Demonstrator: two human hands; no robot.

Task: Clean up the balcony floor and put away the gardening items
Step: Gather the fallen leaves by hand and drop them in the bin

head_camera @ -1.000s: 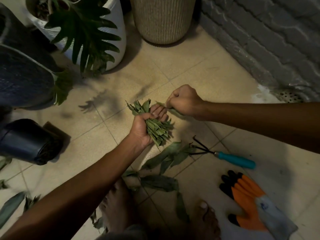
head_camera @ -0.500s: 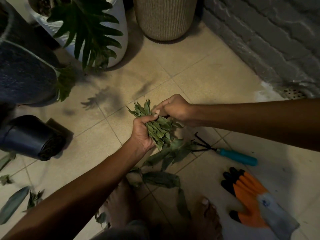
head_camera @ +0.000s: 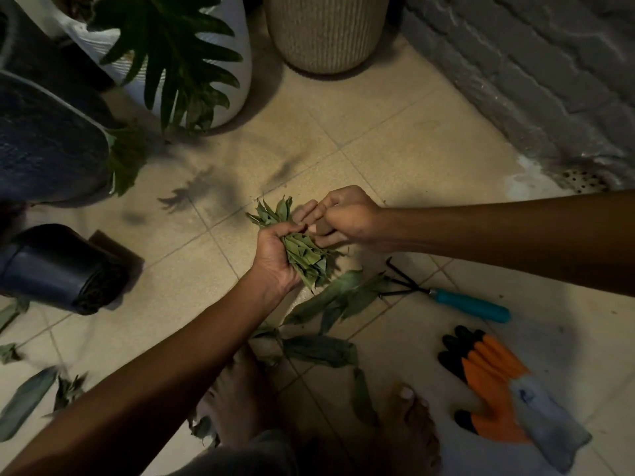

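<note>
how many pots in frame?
4: white pot top left, ribbed beige pot top centre, dark pot at left edge, black pot tipped over lower left. More may sit off-frame.

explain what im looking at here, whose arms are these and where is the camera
No machine here: a person wears a camera on the head, looking down at their own arms and bare feet. The left hand grips a bunch of dry leaves. The right hand is at the bunch, fingers curled; whether it pinches a leaf is unclear. On the tiled floor lie loose leaves, a hand rake with a teal handle, orange gloves and a tipped black pot. Planters stand behind.
</note>
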